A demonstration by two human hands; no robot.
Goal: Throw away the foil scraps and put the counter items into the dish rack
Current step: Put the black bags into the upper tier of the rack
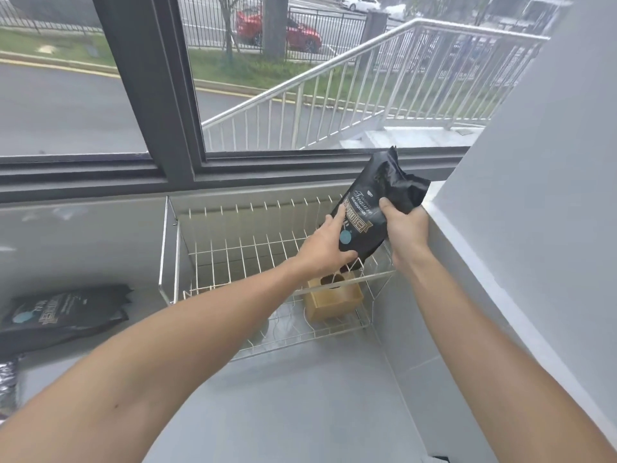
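A black coffee bag (377,202) with gold lettering stands tilted over the right end of the white wire dish rack (233,248). My left hand (325,245) grips its lower left side. My right hand (405,230) holds its right edge. Below the bag, a small wooden box (334,300) sits in the rack's lower tier. Two more black bags (63,312) lie flat on the grey counter (267,396) at the far left. A bit of crinkled silver foil (8,379) shows at the left edge, mostly cut off.
A grey wall (534,195) slants close along the right of the rack. A dark-framed window (160,111) runs behind the counter. The rack's upper tier holds nothing left of the bag.
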